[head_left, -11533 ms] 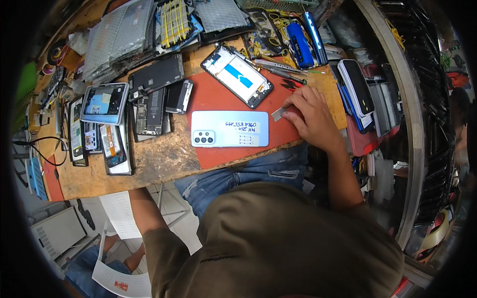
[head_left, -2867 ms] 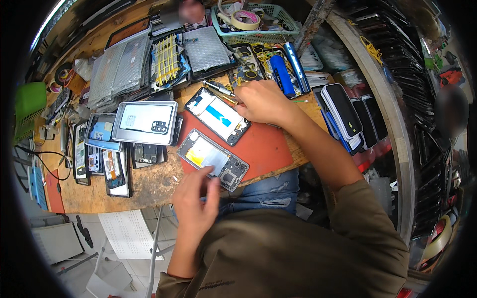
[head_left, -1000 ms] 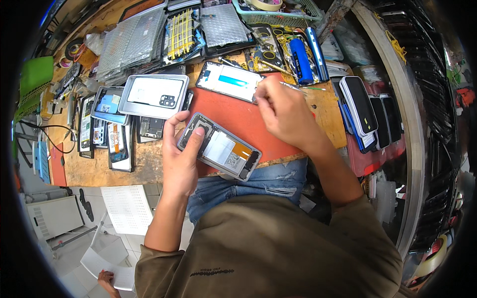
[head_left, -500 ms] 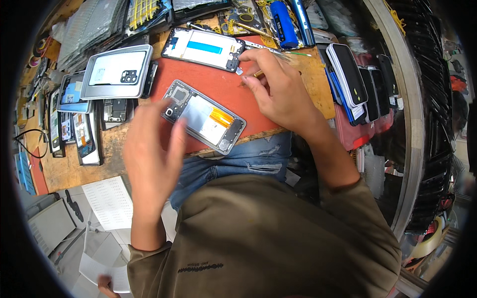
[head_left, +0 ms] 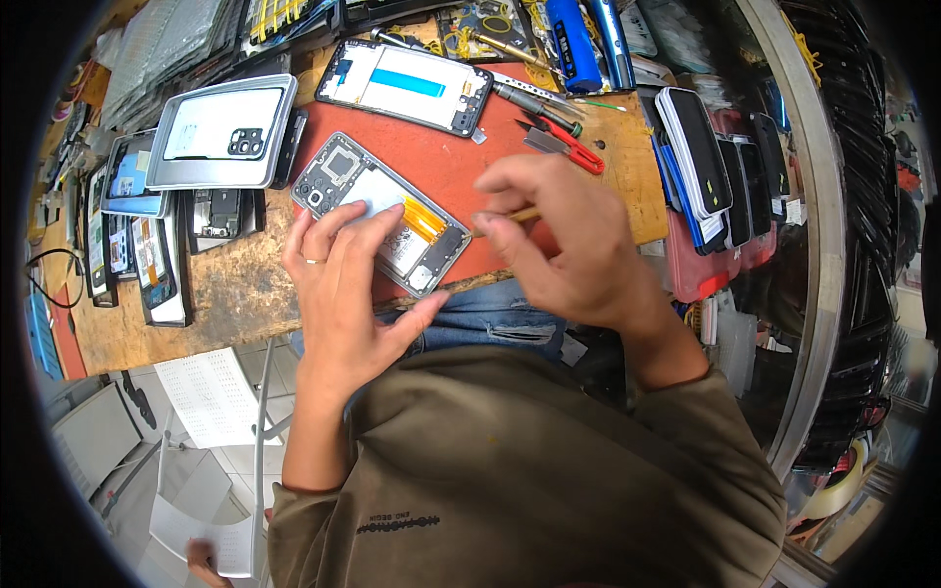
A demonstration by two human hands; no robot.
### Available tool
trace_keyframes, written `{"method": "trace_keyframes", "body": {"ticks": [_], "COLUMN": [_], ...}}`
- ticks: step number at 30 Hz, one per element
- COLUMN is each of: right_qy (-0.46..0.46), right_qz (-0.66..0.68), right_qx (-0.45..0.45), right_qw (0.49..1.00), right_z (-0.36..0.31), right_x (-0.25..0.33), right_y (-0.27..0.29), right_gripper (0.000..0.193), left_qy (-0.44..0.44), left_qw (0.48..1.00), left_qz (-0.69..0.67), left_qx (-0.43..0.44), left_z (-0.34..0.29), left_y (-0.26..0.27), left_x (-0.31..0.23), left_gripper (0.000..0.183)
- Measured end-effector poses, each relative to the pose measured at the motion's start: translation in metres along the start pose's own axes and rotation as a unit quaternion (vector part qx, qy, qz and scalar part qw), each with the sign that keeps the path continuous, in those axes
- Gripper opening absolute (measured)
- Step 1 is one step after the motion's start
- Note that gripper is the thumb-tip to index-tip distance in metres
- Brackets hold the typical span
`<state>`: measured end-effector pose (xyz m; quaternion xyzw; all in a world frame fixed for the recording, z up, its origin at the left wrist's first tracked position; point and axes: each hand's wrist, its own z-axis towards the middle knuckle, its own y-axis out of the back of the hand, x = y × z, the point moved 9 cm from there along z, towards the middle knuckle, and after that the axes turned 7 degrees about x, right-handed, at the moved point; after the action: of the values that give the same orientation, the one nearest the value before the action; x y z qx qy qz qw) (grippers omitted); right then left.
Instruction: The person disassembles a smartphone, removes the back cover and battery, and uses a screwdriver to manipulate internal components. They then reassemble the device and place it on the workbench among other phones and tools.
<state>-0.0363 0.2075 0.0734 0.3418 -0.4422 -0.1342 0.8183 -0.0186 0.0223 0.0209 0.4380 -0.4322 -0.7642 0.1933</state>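
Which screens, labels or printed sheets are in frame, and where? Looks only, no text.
Opened phone: on the red mat under the left hand, grey frame, orange strip.
Display frame: above it, white with a blue strip.
Silver back cover: top left, black camera block.
Lit phone screens: left edge, blue.
Printed sheet: lower left, white.

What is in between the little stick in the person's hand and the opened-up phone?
Nothing visible. The right hand pinches a thin tool whose tip already meets the right edge of the open phone. The left hand steadies the phone from the near side, its fingers resting left of the tip, not across it.
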Motion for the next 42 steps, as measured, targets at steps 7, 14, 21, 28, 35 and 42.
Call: {"method": "trace_keyframes", "body": {"ticks": [7,14,21,28,35,42], "right_qy": [0.012,0.025,0.021,0.103,0.034,0.06], "right_qz": [-0.007,-0.031,-0.038,-0.064,-0.102,-0.155], "right_qx": [0.01,0.037,0.057,0.119,0.154,0.172], "right_qw": [1.0,0.999,0.997,0.985,0.982,0.971], "right_z": [0.012,0.016,0.026,0.034,0.032,0.031], "right_x": [0.002,0.002,0.005,0.029,0.012,0.017], "right_y": [-0.011,-0.017,-0.017,-0.017,-0.014,-0.019], "right_gripper": [0.038,0.033,0.028,0.021,0.022,0.024], "left_qy": [0.005,0.004,0.01,-0.158,-0.306,-0.331], "left_qw": [1.0,1.0,1.0,0.977,0.898,0.859], "left_qz": [0.007,-0.002,-0.011,-0.092,0.147,0.183], "left_qx": [0.005,0.004,-0.004,-0.111,0.279,0.346], "left_z": [0.002,0.006,0.003,-0.002,0.004,0.012], "left_y": [-0.004,-0.002,-0.004,0.088,0.091,0.073], "left_x": [0.002,-0.002,0.001,-0.008,-0.032,-0.05], "left_gripper": [0.084,0.079,0.075,0.048,0.042,0.036]}}
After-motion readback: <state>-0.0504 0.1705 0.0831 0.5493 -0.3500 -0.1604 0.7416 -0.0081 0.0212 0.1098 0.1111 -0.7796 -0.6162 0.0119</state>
